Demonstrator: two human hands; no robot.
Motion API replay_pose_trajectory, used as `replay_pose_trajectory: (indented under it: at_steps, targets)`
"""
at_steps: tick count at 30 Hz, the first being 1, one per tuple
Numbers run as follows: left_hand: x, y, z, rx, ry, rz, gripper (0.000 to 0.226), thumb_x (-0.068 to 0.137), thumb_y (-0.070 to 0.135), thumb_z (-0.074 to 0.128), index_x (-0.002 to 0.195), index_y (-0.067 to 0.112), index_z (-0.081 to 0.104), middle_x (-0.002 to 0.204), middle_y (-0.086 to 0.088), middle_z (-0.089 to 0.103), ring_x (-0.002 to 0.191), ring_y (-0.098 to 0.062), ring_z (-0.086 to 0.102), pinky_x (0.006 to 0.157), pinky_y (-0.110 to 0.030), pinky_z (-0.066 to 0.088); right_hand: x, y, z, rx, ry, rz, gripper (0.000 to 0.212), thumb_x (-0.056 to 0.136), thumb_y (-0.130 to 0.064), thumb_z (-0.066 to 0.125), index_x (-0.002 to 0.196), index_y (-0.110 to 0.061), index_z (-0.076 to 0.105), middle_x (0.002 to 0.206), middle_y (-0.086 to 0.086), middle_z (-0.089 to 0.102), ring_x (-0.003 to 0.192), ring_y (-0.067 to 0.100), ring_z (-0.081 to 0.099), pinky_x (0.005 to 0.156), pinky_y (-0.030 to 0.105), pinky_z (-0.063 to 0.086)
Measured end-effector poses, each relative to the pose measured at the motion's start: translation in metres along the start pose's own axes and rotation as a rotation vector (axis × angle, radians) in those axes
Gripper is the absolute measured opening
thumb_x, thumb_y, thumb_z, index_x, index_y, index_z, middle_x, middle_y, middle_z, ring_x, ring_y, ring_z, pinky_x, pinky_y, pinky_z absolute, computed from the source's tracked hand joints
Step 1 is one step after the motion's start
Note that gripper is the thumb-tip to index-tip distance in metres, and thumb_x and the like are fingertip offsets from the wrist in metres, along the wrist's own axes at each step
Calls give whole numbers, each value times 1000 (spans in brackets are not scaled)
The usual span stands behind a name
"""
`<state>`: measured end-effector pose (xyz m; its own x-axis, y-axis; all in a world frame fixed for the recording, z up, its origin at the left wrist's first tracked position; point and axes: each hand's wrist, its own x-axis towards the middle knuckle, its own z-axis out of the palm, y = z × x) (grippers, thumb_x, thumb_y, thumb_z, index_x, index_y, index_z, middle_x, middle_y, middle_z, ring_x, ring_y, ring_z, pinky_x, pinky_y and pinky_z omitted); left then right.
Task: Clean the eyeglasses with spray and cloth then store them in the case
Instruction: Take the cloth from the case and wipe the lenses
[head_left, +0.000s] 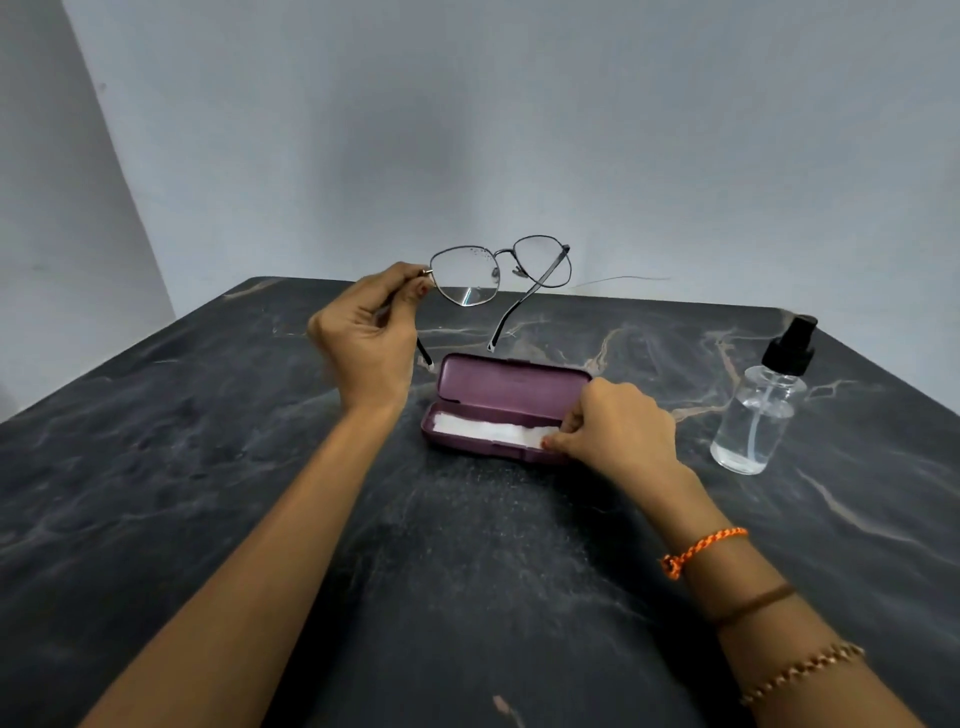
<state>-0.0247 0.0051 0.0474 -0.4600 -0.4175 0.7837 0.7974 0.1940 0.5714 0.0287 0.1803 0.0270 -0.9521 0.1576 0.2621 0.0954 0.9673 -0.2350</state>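
My left hand (366, 332) holds thin metal-framed eyeglasses (496, 273) by the left hinge, raised above the table with both arms unfolded; small droplets show on the left lens. Below them a purple case (498, 387) lies open, its lid tilted back. A white cloth (483, 428) lies flat in the case's bottom half. My right hand (618, 423) pinches the right end of that cloth at the case's front right corner. A clear spray bottle (758, 410) with a black pump top stands upright to the right of the case.
Everything rests on a dark marbled table (208, 467) with pale veins. A grey wall rises just behind the table's far edge. Bracelets circle my right wrist and forearm.
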Motion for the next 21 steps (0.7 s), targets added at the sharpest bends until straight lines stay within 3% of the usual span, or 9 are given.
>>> replay_pose_trajectory:
  at_steps: [5,15,21]
  targets:
    - [-6,0,0,12,-20,-5,33,74,-5,67,104,-1,55,92,-6,63,69,12,61,70,-8,50,-2,0,4,34,-43,-74,13,78,-24,65,81,-12,70,88,7,71,86,29,62,62,28,37]
    - [-9,-5,1,18,-48,14,32,74,-5,67,104,-1,55,95,-6,63,71,11,62,70,-8,51,0,5,7,48,116,-289,24,86,-24,51,76,-7,64,85,6,67,86,26,57,58,29,38]
    - [-11,-3,5,11,-67,4,32,75,-6,67,104,-3,55,92,-7,64,70,10,62,70,-10,52,5,10,8,146,207,-313,19,89,-26,48,84,-11,59,89,7,64,89,29,54,67,32,33]
